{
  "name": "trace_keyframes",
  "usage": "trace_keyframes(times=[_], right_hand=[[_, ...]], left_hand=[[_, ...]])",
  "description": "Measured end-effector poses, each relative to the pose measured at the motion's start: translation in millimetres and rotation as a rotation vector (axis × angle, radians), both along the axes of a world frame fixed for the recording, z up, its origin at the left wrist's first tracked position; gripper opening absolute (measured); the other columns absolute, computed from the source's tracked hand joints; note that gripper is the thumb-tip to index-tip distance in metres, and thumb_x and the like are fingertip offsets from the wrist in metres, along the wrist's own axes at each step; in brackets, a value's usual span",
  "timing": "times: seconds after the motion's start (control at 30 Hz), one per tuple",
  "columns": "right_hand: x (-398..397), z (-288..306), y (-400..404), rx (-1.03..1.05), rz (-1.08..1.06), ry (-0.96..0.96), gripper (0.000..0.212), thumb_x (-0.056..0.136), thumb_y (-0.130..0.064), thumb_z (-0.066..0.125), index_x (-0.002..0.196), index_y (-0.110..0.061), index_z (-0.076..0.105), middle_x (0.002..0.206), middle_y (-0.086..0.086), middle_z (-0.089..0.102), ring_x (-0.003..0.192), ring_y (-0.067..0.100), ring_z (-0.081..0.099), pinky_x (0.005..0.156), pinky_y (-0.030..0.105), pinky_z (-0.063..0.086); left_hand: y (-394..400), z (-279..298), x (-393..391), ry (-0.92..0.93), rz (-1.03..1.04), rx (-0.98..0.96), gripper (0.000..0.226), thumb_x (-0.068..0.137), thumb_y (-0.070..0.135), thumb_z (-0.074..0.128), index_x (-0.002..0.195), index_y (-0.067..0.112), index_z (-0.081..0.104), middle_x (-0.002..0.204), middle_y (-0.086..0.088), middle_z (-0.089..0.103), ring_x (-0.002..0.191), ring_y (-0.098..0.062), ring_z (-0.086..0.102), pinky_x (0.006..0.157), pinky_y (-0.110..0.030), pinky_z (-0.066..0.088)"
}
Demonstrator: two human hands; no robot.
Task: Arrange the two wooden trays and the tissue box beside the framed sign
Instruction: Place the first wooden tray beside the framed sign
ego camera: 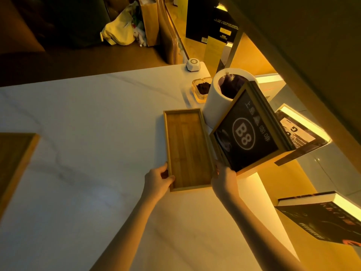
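1. A second wooden tray lies at the left edge of the white tabletop, partly out of view.
2. Left hand: grip closed on the near left corner of the long wooden tray.
3. That tray lies flat, just beside the framed sign.
4. Right hand: grip on the tray's near right corner, fingers hidden; closure cannot be told.
5. The sign stands tilted before a white cylinder.

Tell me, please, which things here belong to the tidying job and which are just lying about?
Job: wooden tray held by left hand and right hand; second tray; framed sign.
Lying about: white bin, ashtray, call button, books.
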State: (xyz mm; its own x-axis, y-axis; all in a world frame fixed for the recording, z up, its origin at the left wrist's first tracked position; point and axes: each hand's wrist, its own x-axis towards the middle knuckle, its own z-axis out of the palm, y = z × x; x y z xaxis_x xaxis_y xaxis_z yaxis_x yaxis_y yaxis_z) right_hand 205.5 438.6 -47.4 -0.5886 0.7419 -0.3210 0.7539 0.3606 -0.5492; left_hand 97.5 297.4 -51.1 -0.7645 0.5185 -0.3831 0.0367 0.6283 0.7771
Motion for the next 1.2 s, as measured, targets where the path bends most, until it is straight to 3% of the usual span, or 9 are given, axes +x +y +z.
trace_keyframes(times=[0.1, 0.33, 0.5, 0.67, 0.87, 0.97, 1.03, 1.07, 1.2], right_hand=[[1, -2, -1, 0.052, 0.035, -0.040, 0.032, 0.090, 0.003, 0.043, 0.121, -0.005, 0.050, 0.104, 0.017, 0.062, 0.094, 0.029, 0.063, 0.078, 0.037, 0.056], [6, -10, -2, 0.211, 0.205, -0.125, 0.031, 0.093, -0.002, 0.041, 0.124, -0.002, 0.047, 0.099, 0.015, 0.063, 0.086, 0.023, 0.064, 0.073, 0.027, 0.052], [9, -19, -4, 0.287, 0.282, -0.125, 0.040, 0.093, 0.000, 0.042, 0.132, 0.001, 0.037, 0.111, 0.021, 0.060, 0.098, 0.031, 0.062, 0.080, 0.036, 0.054], [14, -19, -8, 0.259, 0.313, -0.148, 0.046, 0.091, 0.002, 0.044, 0.135, -0.002, 0.034, 0.134, 0.021, 0.045, 0.120, 0.033, 0.047, 0.097, 0.037, 0.045], [43, -19, -33, 0.435, 0.319, -0.036, 0.056, 0.073, -0.013, 0.074, 0.123, -0.004, 0.052, 0.128, 0.018, 0.058, 0.118, 0.037, 0.054, 0.091, 0.045, 0.048], [63, -32, -46, 0.467, 0.340, -0.045, 0.057, 0.083, -0.029, 0.061, 0.132, -0.009, 0.041, 0.138, 0.013, 0.047, 0.128, 0.031, 0.042, 0.105, 0.045, 0.032], [73, -42, -52, 0.467, 0.386, -0.094, 0.055, 0.093, -0.042, 0.031, 0.139, -0.014, 0.026, 0.146, 0.008, 0.032, 0.133, 0.028, 0.029, 0.118, 0.039, 0.008], [77, -45, -54, 0.445, 0.404, -0.118, 0.057, 0.093, -0.047, 0.017, 0.141, -0.016, 0.017, 0.148, 0.007, 0.024, 0.135, 0.028, 0.024, 0.114, 0.034, -0.003], [78, -47, -55, 0.426, 0.383, -0.178, 0.060, 0.092, -0.050, 0.006, 0.140, -0.015, 0.014, 0.146, 0.007, 0.023, 0.133, 0.025, 0.026, 0.108, 0.031, -0.006]], left_hand=[[5, -5, 1, 0.097, -0.044, -0.092, 0.041, 0.082, 0.016, 0.061, 0.122, 0.011, 0.053, 0.106, -0.017, 0.062, 0.098, -0.029, 0.059, 0.081, -0.026, 0.043], [10, -10, 5, 0.161, -0.069, -0.153, 0.038, 0.084, 0.016, 0.058, 0.120, 0.009, 0.052, 0.104, -0.020, 0.059, 0.096, -0.031, 0.057, 0.081, -0.028, 0.044], [13, -11, 9, 0.197, -0.068, -0.181, 0.040, 0.084, 0.016, 0.057, 0.123, 0.007, 0.049, 0.107, -0.019, 0.058, 0.098, -0.030, 0.057, 0.086, -0.032, 0.047], [10, -18, 10, 0.251, -0.092, -0.182, 0.039, 0.085, 0.018, 0.057, 0.122, 0.006, 0.048, 0.107, -0.019, 0.056, 0.095, -0.027, 0.056, 0.078, -0.023, 0.042], [-7, -32, 28, 0.547, -0.165, -0.171, 0.048, 0.085, 0.025, 0.054, 0.129, 0.008, 0.043, 0.131, -0.018, 0.052, 0.113, -0.032, 0.056, 0.086, -0.032, 0.049], [-18, -42, 37, 0.603, -0.278, -0.238, 0.058, 0.089, 0.042, 0.035, 0.137, 0.012, 0.027, 0.146, -0.014, 0.036, 0.134, -0.031, 0.033, 0.104, -0.040, 0.027], [-23, -47, 41, 0.546, -0.315, -0.252, 0.070, 0.084, 0.055, 0.010, 0.141, 0.016, 0.008, 0.153, -0.008, 0.019, 0.138, -0.019, 0.005, 0.109, -0.039, 0.011], [-24, -50, 43, 0.526, -0.328, -0.255, 0.073, 0.080, 0.058, 0.003, 0.141, 0.017, 0.002, 0.154, -0.006, 0.014, 0.136, -0.015, -0.003, 0.111, -0.039, 0.008], [-20, -50, 45, 0.462, -0.334, -0.251, 0.073, 0.078, 0.051, 0.002, 0.141, 0.015, -0.001, 0.154, -0.008, 0.012, 0.140, -0.018, -0.001, 0.114, -0.044, 0.009]])
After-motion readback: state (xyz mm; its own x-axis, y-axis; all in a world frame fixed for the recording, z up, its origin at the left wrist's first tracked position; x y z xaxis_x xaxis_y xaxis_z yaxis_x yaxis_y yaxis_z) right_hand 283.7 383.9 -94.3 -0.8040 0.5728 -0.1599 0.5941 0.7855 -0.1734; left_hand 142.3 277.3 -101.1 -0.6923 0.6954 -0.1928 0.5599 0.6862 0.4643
